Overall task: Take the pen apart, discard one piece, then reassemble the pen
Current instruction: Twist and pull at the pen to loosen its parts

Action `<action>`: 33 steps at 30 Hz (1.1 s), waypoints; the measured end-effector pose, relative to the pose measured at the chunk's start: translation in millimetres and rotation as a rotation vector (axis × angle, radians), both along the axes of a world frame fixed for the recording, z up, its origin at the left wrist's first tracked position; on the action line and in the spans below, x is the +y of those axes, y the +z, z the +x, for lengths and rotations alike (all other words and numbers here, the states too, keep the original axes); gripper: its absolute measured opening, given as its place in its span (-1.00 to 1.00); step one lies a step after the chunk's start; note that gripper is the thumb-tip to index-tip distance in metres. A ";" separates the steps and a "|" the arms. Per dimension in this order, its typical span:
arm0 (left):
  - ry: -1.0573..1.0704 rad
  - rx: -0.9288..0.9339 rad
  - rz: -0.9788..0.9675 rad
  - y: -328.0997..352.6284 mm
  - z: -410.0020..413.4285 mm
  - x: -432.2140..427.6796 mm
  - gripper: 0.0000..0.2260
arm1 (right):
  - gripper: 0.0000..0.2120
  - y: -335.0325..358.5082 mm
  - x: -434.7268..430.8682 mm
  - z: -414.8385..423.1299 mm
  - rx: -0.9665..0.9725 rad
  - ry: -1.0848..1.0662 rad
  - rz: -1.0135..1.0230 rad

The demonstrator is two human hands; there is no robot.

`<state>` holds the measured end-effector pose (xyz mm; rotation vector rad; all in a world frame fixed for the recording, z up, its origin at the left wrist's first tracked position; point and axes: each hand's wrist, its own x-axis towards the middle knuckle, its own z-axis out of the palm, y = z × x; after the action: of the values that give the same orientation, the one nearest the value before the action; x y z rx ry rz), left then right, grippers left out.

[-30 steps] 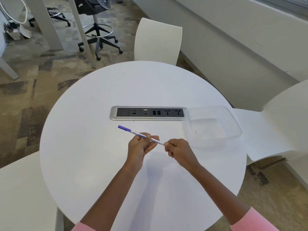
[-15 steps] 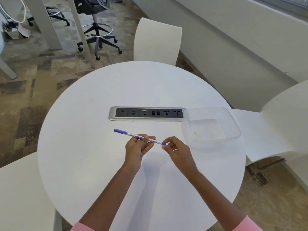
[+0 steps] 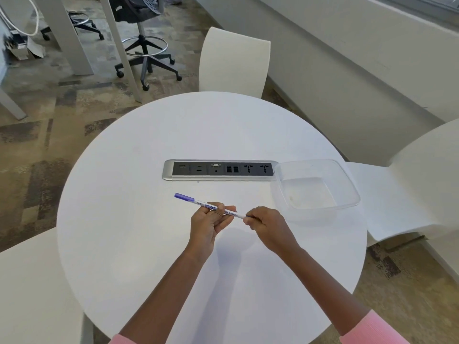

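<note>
Your left hand [image 3: 210, 220] grips the pen [image 3: 207, 205] mid-barrel above the table [image 3: 149, 244], palm up. Your right hand [image 3: 267, 224] pinches its near end, fingers curled, beside the clear tub [image 3: 347, 194].

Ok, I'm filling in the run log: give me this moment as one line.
left hand: holds pen mid-barrel | right hand: pinches pen's end | cap: on | tub: nothing in it | stage: disassembly starting

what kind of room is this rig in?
Likely an office meeting or break-out area: a round white table with a built-in power and data socket strip, white shell chairs around it, and a wheeled drafting stool on patterned carpet behind.
</note>
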<state>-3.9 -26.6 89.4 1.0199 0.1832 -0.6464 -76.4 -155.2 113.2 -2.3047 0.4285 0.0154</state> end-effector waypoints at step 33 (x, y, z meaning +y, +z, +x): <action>0.050 0.037 -0.001 -2.7 5.0 3.3 -0.90 | -0.82 0.9 11.9 4.7 -0.086 0.048 -0.284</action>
<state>1.2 -23.3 86.7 0.9993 0.2404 -0.6200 -71.7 -143.3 114.1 -2.5831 0.3489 -0.1280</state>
